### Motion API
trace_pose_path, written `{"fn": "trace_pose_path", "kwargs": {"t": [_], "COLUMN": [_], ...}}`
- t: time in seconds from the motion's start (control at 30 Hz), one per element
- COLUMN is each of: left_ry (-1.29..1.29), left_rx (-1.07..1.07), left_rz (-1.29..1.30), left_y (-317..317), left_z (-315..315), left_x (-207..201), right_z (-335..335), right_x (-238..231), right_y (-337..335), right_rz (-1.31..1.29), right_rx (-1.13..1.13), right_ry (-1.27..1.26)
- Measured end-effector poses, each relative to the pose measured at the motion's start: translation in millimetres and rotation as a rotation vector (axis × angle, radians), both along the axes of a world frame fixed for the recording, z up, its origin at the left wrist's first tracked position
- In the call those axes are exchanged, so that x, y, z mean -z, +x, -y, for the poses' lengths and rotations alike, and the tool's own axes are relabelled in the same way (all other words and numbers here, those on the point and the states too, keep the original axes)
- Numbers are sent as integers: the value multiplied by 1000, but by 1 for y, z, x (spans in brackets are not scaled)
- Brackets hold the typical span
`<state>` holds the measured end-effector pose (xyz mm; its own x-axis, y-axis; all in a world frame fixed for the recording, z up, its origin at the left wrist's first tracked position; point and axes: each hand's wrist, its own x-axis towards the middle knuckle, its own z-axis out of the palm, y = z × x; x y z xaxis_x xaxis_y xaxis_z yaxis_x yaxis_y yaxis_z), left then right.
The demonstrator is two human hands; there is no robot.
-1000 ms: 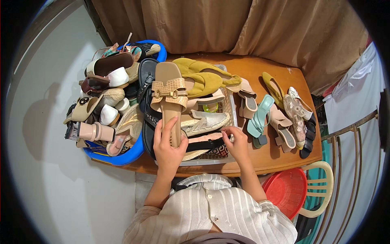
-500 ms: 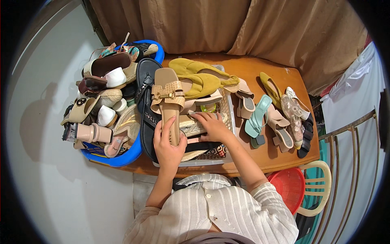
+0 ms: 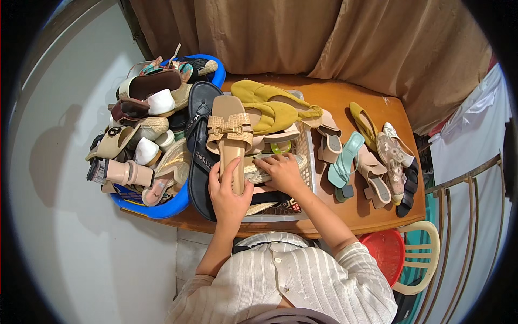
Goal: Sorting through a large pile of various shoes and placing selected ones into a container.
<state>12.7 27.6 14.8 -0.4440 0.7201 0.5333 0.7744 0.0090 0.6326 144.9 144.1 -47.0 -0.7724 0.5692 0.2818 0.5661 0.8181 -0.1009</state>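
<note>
A tan slide sandal [image 3: 229, 132] with a woven-pattern strap and gold buckle is in my left hand [image 3: 231, 194], my fingers closed round its heel end. It lies over the left side of a white plastic basket [image 3: 309, 173]. Just left of it is a pair of black flip-flops [image 3: 202, 108], partly covered by the sandal. My right hand [image 3: 284, 173] rests with fingers spread on a beige shoe [image 3: 253, 170] inside the basket; the hand hides part of that shoe. Mustard-yellow flats [image 3: 272, 116] lie across the basket's far part.
At the left, a blue basket [image 3: 167, 211] is heaped with mixed shoes. Right of the white basket, on the wooden table [image 3: 334, 218], stand mint heeled sandals [image 3: 344, 159], pink heeled mules [image 3: 371, 175] and several other shoes. A red basket [image 3: 384, 256] sits on a cream plastic chair [image 3: 429, 256].
The whole view has shifted slightly, so things appear a little further right and lower. My right hand's fingers have bent a little more over the beige shoe. My left hand keeps its hold.
</note>
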Motion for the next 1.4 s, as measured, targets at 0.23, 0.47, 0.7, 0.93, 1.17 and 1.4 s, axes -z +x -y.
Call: {"fn": "trace_pose_path", "kwargs": {"t": [0.23,0.47,0.7,0.93,1.17,1.4], "left_ry": [-22,-20,-52,-77,-227,169], "left_rx": [31,100,52,63,52,344], "left_rz": [157,207,205,59,-205,-159], "left_y": [-2,-19,-5,14,29,22], "left_z": [11,14,10,-4,-11,-15], "left_x": [-27,-28,-21,10,38,23], "right_z": [14,13,1,21,37,48], "right_x": [-14,-54,-74,-82,-75,-68], "right_y": [5,4,52,104,144,144], "right_rz": [-69,-135,-140,-245,-304,-340], "right_rx": [53,93,245,525,592,371], "right_ry": [6,349,353,144,283,362]}}
